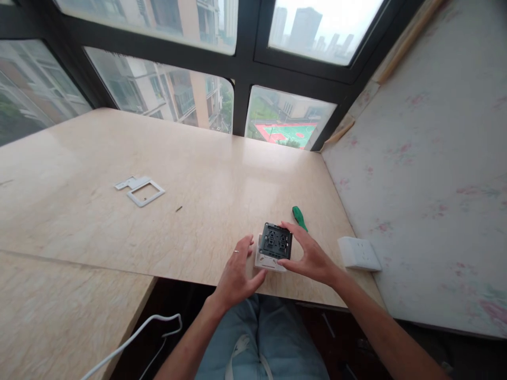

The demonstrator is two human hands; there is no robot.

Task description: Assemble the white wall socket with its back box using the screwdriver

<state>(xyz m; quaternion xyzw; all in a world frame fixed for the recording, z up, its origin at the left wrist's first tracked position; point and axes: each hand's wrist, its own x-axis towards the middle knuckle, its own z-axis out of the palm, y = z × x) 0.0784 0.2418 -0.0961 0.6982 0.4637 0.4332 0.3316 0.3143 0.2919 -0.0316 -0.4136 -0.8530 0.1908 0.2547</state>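
Observation:
My right hand grips a black wall switch module by its right side, thumb at the lower corner and fingers at the upper one. Beneath the module is a white mounting box, its front and left sides showing. Whether the module rests in the box or just above it I cannot tell. Beside the box on the left is my left hand, fingers and thumb apart around its left end, with nothing held. A green-handled screwdriver lies just beyond my right hand, its lower part hidden.
White frame pieces and a small screw lie on the marble-patterned counter to the left. A white socket box stands by the papered wall at right. A white cable hangs past the counter's front edge. Windows border the back.

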